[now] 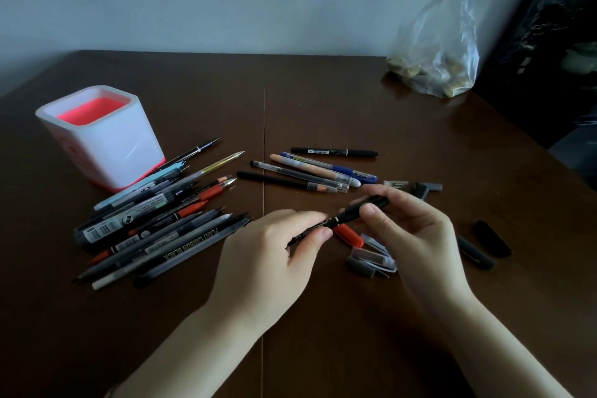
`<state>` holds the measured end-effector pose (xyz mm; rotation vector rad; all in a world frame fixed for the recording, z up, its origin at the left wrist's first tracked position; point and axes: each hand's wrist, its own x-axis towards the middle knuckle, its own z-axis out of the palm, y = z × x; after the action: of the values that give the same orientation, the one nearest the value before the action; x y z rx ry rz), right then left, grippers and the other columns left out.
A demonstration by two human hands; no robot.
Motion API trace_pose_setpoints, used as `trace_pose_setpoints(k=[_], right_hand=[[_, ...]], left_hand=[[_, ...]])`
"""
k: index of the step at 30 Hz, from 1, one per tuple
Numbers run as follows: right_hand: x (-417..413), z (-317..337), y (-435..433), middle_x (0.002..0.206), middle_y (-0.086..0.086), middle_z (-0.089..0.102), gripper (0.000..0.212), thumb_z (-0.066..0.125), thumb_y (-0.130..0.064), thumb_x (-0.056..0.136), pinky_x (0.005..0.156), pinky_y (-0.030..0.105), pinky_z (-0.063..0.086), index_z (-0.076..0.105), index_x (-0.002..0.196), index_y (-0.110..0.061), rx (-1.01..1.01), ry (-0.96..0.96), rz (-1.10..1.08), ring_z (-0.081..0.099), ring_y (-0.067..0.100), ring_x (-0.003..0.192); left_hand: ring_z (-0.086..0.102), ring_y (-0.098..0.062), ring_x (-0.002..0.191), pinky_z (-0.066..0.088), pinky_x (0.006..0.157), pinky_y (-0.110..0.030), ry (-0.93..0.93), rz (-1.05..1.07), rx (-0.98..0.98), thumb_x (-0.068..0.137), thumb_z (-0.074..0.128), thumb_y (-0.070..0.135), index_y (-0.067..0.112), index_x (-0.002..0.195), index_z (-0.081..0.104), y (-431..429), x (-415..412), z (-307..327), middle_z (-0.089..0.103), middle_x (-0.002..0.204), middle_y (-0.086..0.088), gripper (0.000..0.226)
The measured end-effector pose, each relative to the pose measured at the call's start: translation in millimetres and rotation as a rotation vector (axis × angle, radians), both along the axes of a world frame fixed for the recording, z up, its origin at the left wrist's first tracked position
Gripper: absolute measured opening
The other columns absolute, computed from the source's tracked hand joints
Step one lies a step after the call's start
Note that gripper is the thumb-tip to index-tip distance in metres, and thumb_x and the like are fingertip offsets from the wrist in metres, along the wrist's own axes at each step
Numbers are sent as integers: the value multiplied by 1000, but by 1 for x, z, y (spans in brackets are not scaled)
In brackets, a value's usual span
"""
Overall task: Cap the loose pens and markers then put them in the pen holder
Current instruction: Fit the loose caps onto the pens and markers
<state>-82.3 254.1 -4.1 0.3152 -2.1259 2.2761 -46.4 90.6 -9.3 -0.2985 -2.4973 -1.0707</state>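
Note:
Both hands hold one black pen [344, 215] above the table's middle. My left hand [274, 255] pinches its barrel end, and my right hand [416, 229] grips the black cap end. A white pen holder [106, 145] with a red inside and base stands at the left. Beside it lies a pile of several uncapped pens and markers [155, 220]. A smaller row of capped pens [310, 171] lies behind my hands. Loose caps lie under and around my right hand: a red cap [350, 235], clear and grey caps [371, 260], black caps [491, 237].
A clear plastic bag [442, 52] with small lumps inside sits at the table's back right corner. Two small grey caps [426, 187] lie just behind my right hand. The dark wooden table [323, 90] meets a pale wall; its right edge drops off near dark furniture.

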Motion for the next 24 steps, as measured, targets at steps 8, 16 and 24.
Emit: trace_pose_setpoints(k=[8, 16, 24], right_hand=[[3, 4, 2, 79, -2, 75, 20, 61, -13, 68, 63, 16, 54, 68, 87, -17, -2, 57, 96, 71, 12, 76], [-2, -3, 9, 85, -9, 73, 14, 68, -14, 66, 69, 15, 55, 67, 78, -21, 231, 22, 155, 69, 6, 82], [-2, 22, 0, 92, -27, 56, 37, 64, -10, 78, 75, 4, 45, 58, 90, -44, 845, 392, 149, 57, -6, 94]], left_hand=[[55, 5, 57, 39, 55, -5, -304, -91, 291, 87, 58, 22, 23, 96, 70, 1, 0, 3, 55, 50, 20, 16], [55, 7, 64, 42, 58, -6, -299, -93, 55, 88, 57, 27, 30, 104, 67, -3, -1, 5, 57, 62, 25, 19], [60, -11, 89, 48, 81, -27, 68, 21, -252, 81, 58, 32, 18, 107, 65, -9, 2, 15, 66, 96, 3, 31]])
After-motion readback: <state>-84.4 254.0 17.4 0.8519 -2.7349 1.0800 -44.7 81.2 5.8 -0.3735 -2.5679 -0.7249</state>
